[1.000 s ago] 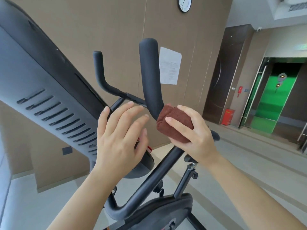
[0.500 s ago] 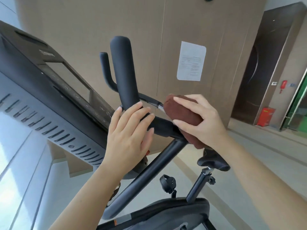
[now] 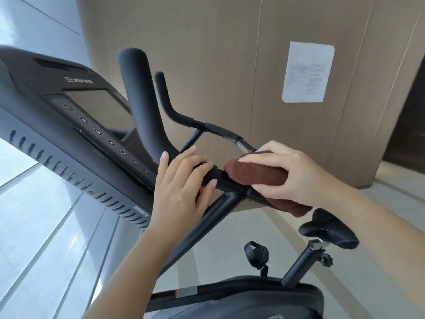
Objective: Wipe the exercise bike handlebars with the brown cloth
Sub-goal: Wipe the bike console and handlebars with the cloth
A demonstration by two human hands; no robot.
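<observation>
Left hand (image 3: 181,187): fingers out nearly straight, laid flat on the handlebars (image 3: 138,100) at the base of the near horn, gripping nothing. Right hand (image 3: 292,173): fingers over, thumb under, clamped on the cloth (image 3: 257,172), which is folded round the bar just right of the left fingertips; one end of the cloth hangs below the wrist. Tan wall (image 3: 207,54) behind. Console (image 3: 69,116) at left, tilted, button row along its lower edge. Saddle (image 3: 328,229) lower right, under the right forearm. Paper (image 3: 308,72) stuck on the wall. Pedal (image 3: 256,252) left of the saddle post.
</observation>
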